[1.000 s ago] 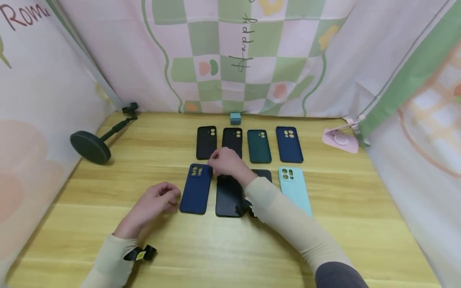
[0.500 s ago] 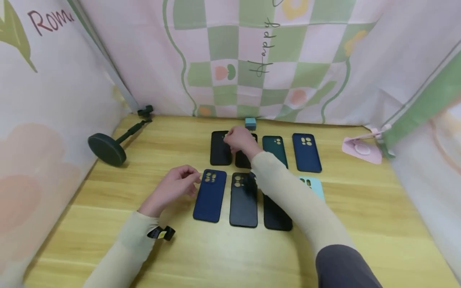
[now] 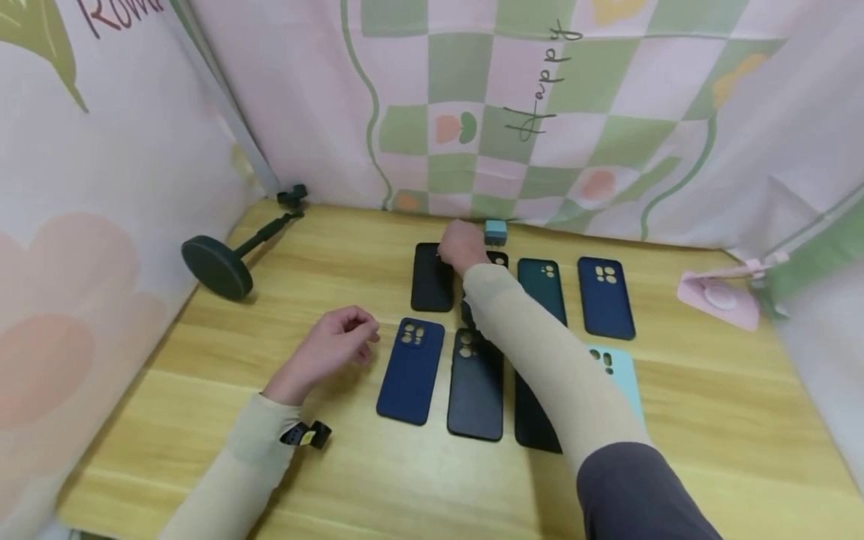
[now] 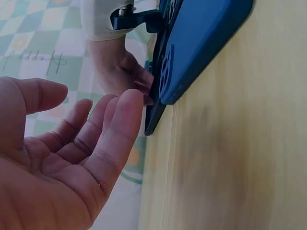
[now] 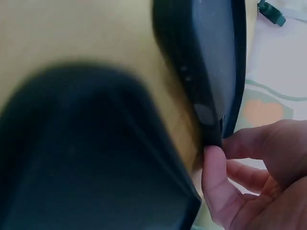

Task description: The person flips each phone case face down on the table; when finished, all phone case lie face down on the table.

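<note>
My right hand [image 3: 462, 246] reaches to the back row and pinches the upper right corner of the leftmost black phone case [image 3: 430, 283]. In the right wrist view, thumb and forefinger meet at a corner of that case [image 5: 177, 38], while another dark case [image 5: 91, 163] fills the near left. A second black case [image 3: 500, 259] is mostly hidden under my right hand and wrist. My left hand [image 3: 331, 345], loosely curled and holding nothing, hovers beside the blue phone case [image 3: 410, 375] at the front left. Its palm and relaxed fingers show in the left wrist view.
Right of the blue case lie two black cases [image 3: 475, 397] and a light blue one [image 3: 624, 379], partly under my right arm. Green [image 3: 538, 283] and navy [image 3: 606, 296] cases lie behind. A small blue block [image 3: 496, 230], dark stand [image 3: 217, 266] and pink stand [image 3: 718, 300] stand farther out.
My right hand has moved from the blue case's top corner back to the leftmost black case and now pinches its corner. My left hand has shifted slightly forward. The head view has turned left.
</note>
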Tool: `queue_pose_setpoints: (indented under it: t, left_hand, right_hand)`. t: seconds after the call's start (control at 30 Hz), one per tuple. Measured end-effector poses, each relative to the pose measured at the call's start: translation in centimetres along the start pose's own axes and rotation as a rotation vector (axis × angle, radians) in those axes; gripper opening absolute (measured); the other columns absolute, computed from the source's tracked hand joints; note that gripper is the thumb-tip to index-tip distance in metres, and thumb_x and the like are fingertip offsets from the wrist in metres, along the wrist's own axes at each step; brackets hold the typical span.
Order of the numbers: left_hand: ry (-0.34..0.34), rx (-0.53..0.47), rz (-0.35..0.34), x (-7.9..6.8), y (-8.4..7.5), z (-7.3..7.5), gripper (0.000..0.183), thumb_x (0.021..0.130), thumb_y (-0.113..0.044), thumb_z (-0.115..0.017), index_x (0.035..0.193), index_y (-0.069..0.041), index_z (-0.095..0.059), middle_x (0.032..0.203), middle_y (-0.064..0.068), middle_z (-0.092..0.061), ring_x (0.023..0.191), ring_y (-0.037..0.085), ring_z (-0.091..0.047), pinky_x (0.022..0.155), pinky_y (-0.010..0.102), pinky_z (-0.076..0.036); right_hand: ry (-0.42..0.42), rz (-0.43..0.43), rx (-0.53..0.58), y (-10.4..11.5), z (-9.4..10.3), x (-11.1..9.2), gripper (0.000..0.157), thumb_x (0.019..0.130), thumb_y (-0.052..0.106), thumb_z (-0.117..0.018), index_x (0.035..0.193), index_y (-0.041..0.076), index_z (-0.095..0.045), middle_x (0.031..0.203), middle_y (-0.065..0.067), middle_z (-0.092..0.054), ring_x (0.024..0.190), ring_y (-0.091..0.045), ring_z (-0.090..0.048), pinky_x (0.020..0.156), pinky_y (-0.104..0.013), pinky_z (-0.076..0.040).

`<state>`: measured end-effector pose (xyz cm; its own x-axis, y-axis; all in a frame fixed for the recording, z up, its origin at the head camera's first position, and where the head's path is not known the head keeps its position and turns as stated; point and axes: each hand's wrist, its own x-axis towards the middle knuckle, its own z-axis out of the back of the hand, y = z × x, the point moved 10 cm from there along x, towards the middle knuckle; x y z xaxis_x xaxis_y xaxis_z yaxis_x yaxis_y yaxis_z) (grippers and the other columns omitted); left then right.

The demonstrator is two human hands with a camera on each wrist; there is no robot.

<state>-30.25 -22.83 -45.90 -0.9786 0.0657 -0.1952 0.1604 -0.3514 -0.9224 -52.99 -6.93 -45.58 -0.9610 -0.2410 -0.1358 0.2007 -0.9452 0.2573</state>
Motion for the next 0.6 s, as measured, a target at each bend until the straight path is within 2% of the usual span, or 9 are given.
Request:
queue_pose_setpoints:
  t: [0.13, 0.27, 0.37, 0.47, 0.53, 0.6]
  left_hand:
    - [0.006, 0.015, -0.013, 0.6, -0.7, -0.1, 0.027, 0.100, -0.022, -0.054, 0.111, 0.002, -0.062, 0.102, 0.019, -0.066, 0.077, 0.031, -0.065, 0.068, 0.037, -0.058]
    - [-0.011, 0.008, -0.011, 1.4, -0.9, 0.0, 0.027, 0.100, -0.021, -0.054, 0.111, 0.002, -0.062, 0.103, 0.020, -0.065, 0.079, 0.032, -0.066, 0.068, 0.037, -0.058]
    - [-0.033, -0.024, 0.006, 2.1, -0.7, -0.1, 0.026, 0.100, -0.023, -0.056, 0.112, 0.000, -0.061, 0.105, 0.021, -0.063, 0.082, 0.032, -0.067, 0.070, 0.038, -0.059]
    - [-0.060, -0.088, 0.007, 2.8, -0.7, -0.2, 0.026, 0.099, -0.023, -0.058, 0.114, -0.001, -0.059, 0.108, 0.022, -0.060, 0.087, 0.032, -0.067, 0.072, 0.039, -0.059]
    - [-0.077, -0.133, -0.003, 3.2, -0.8, -0.2, 0.026, 0.099, -0.022, -0.059, 0.114, -0.001, -0.058, 0.110, 0.023, -0.059, 0.088, 0.033, -0.067, 0.072, 0.040, -0.059]
    - [-0.083, -0.160, -0.017, 3.5, -0.9, -0.3, 0.028, 0.098, -0.021, -0.061, 0.116, 0.001, -0.057, 0.112, 0.024, -0.058, 0.088, 0.034, -0.068, 0.072, 0.039, -0.059]
  right_hand:
    - [0.030, -0.059, 0.083, -1.2, 0.2, -0.3, 0.021, 0.090, 0.013, -0.065, 0.069, 0.010, -0.069, 0.065, -0.006, -0.066, 0.052, -0.020, -0.063, 0.051, -0.033, -0.053]
    - [0.030, -0.076, 0.192, -2.0, 1.1, -1.1, 0.027, 0.092, 0.011, -0.059, 0.065, 0.011, -0.061, 0.059, -0.005, -0.060, 0.049, -0.019, -0.060, 0.047, -0.029, -0.047]
    - [-0.001, -0.056, 0.259, -2.0, 2.3, -1.7, 0.034, 0.093, 0.009, -0.052, 0.059, 0.014, -0.050, 0.054, -0.002, -0.056, 0.053, -0.023, -0.063, 0.049, -0.028, -0.045]
    - [-0.013, -0.021, 0.315, -1.6, 3.3, -2.2, 0.036, 0.090, 0.006, -0.047, 0.056, 0.015, -0.041, 0.048, 0.002, -0.044, 0.060, -0.027, -0.068, 0.050, -0.027, -0.046]
    - [-0.009, -0.017, 0.378, -1.3, 3.8, -2.7, 0.033, 0.088, 0.004, -0.048, 0.057, 0.014, -0.041, 0.048, 0.003, -0.039, 0.065, -0.027, -0.070, 0.052, -0.029, -0.049]
    - [0.004, -0.023, 0.455, -1.0, 4.0, -3.1, 0.026, 0.087, 0.003, -0.051, 0.063, 0.014, -0.048, 0.053, 0.003, -0.041, 0.067, -0.028, -0.070, 0.058, -0.032, -0.055]
